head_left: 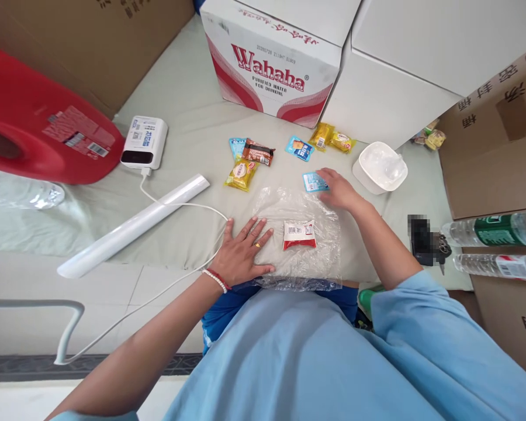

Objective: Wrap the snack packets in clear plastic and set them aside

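A clear plastic sheet [300,213] lies spread on the grey cloth in front of me. A red and white snack packet [298,234] rests on its middle. My left hand [243,251] lies flat with fingers spread on the sheet's left edge. At the sheet's far right corner, my right hand [338,188] has its fingertips on a small blue packet [313,182]. Whether it grips the packet is unclear.
Other snack packets lie beyond: a yellow one [241,173], a brown one [258,151], a blue one [299,148], two yellow ones [332,138]. A white lidded container [380,166], a white tube [134,225], a power bank [144,142], a Wahaha carton [274,58], a red jug [35,123], bottles [495,229].
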A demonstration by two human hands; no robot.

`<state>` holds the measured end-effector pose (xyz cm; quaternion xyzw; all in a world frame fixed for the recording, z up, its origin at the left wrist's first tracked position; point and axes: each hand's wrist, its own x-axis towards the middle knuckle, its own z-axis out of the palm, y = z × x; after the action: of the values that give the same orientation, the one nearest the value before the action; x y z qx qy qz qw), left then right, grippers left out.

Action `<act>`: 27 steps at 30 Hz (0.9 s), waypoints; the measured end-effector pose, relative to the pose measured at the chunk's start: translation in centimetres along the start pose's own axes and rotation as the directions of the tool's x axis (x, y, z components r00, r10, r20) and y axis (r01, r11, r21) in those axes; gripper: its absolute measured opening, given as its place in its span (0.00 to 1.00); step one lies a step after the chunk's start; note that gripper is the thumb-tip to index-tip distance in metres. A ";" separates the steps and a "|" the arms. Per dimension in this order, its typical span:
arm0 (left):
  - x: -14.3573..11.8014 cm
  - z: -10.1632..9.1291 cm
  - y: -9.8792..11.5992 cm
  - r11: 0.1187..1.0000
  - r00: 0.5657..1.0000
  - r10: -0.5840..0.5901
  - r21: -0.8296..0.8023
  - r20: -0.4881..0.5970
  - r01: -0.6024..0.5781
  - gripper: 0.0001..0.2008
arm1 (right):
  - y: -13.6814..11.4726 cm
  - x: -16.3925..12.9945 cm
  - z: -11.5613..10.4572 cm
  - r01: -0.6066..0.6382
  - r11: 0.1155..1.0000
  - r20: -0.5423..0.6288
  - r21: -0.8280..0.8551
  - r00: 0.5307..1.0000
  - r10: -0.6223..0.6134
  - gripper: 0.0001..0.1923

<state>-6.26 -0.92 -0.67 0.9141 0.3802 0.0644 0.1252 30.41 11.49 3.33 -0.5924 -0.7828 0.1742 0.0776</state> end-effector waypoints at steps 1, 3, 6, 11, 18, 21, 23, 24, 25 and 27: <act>0.0 0.0 0.0 1.000 1.000 0.001 0.006 -0.001 -0.001 0.47 | 0.4 0.7 0.2 0.014 1.000 0.040 -0.004 0.999 -0.014 0.39; 0.0 0.0 0.0 1.000 1.000 0.003 0.024 0.000 -0.003 0.47 | 0.6 1.3 0.6 0.004 1.000 0.082 -0.022 0.997 -0.002 0.40; 0.0 0.0 0.0 0.999 1.000 0.006 0.046 0.009 -0.006 0.47 | 0.2 0.6 0.7 -0.080 0.989 0.053 -0.121 0.995 0.087 0.33; -0.1 -0.1 -0.1 0.999 1.000 0.006 0.038 0.008 -0.006 0.46 | 0.9 -3.0 0.1 -0.099 0.991 -0.062 -0.090 0.994 0.093 0.28; 0.0 0.0 -0.1 1.000 0.999 0.025 0.003 -0.023 -0.025 0.45 | 6.7 -12.8 -0.7 -0.409 0.900 -0.223 -0.150 0.901 0.372 0.30; 0.0 0.0 -0.1 1.000 0.999 0.021 -0.006 -0.033 -0.022 0.45 | 6.8 -15.6 0.1 -0.429 0.900 -0.225 -0.079 0.887 0.403 0.27; 0.0 0.0 -0.1 1.000 0.999 0.020 -0.007 -0.029 -0.020 0.45 | 5.5 -16.0 0.4 -0.449 0.890 -0.306 0.081 0.839 0.451 0.23; 0.0 0.0 -0.1 1.000 0.999 0.020 -0.005 -0.025 -0.020 0.46 | 4.4 -15.9 0.5 -0.440 0.874 -0.338 0.207 0.806 0.486 0.22; 0.0 0.0 -0.1 1.000 1.000 0.020 -0.002 -0.021 -0.020 0.47 | 3.0 -15.6 0.4 -0.401 0.849 -0.351 0.345 0.783 0.513 0.21; 0.0 0.0 -0.1 1.000 1.000 0.017 0.007 -0.014 -0.017 0.47 | -0.4 -14.5 0.3 -0.235 0.795 -0.346 0.559 0.805 0.482 0.20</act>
<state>-6.34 -0.85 -0.71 0.9174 0.3733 0.0705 0.1187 34.08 -2.52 4.47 -0.7183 -0.5378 0.2291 0.3773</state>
